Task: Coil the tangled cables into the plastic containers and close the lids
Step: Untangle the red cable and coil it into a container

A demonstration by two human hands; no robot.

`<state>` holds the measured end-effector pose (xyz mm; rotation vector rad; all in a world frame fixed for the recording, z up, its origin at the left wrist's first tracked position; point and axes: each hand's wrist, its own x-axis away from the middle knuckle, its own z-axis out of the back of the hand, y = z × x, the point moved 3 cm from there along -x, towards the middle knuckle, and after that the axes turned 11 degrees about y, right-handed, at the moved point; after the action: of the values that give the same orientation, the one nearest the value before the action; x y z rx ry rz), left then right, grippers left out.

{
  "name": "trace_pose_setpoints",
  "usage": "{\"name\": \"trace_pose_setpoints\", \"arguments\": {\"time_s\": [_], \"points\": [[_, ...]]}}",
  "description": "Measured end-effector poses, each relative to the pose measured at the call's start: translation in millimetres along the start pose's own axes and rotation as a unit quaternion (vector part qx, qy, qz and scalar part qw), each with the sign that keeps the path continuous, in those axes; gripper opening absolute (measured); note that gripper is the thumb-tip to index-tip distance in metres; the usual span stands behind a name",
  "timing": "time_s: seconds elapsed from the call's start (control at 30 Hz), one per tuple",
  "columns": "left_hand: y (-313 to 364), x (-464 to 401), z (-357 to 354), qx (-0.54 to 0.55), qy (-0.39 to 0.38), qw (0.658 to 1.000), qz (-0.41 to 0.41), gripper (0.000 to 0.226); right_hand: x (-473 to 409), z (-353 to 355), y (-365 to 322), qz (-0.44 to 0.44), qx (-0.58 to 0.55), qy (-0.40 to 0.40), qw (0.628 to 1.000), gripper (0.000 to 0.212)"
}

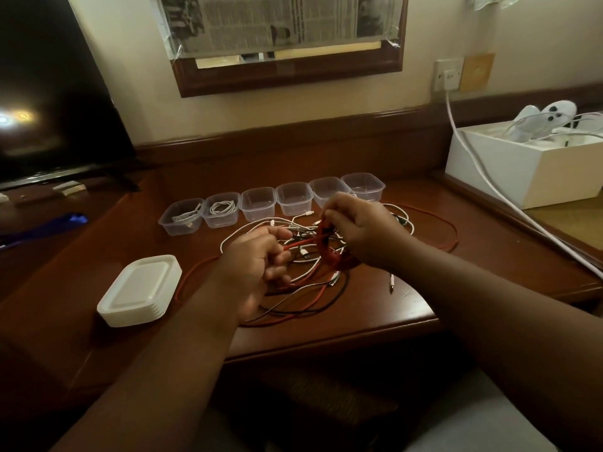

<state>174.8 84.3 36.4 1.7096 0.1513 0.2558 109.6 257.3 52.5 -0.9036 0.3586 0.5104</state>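
Fingers (329,220) of the right hand (362,233) pinch a coiled thin red cable (326,246). Left hand (257,256) fingers curl round its straight length, above the dark wooden desk (456,272)

Red cable (326,246): partly coiled in your hands, loose end trailing across the table.
Tangle (306,256): white, black, red cables heaped mid-table.
Containers (257,203): six clear tubs in a row, lidless; the two leftmost hold white coils.
Lids (140,290): white stack, front left.
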Motion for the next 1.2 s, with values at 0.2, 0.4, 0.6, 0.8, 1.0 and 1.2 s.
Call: {"name": "trace_pose_setpoints", "arguments": {"time_s": [0.2, 0.4, 0.6, 0.8, 1.0, 1.2], "points": [[12.8, -4.1, 9.5, -0.194, -0.007, 0.979, -0.068, 0.027, -4.7, 16.5, -2.9, -0.042, -0.031, 0.020, 0.998, 0.013], [9.1, 0.3, 15.2, -0.276, 0.058, 0.932, -0.226, 0.022, 3.1, 19.3, -7.1, -0.169, -0.354, -0.001, 0.920, 0.019], [-5.8, 10.6, -6.2, -0.141, 0.091, 0.966, -0.197, 0.008, 9.5, 5.7, -29.2, -0.202, -0.544, 0.041, 0.814, 0.022], [-15.5, 25.6, -38.1, 0.203, 0.036, 0.978, 0.040, 0.023, 14.5, -0.7, -48.5, -0.114, -0.462, 0.162, 0.864, 0.017], [-18.3, 31.1, -34.5, 0.336, 0.017, 0.939, 0.070, 0.027, 9.9, 0.3, -49.6, -0.031, -0.358, 0.208, 0.910, 0.014], [-23.2, 29.0, -33.4, 0.385, -0.036, 0.919, 0.072, 0.024, 16.3, -12.1, -47.9, 0.040, -0.263, 0.208, 0.941, 0.012]]}}
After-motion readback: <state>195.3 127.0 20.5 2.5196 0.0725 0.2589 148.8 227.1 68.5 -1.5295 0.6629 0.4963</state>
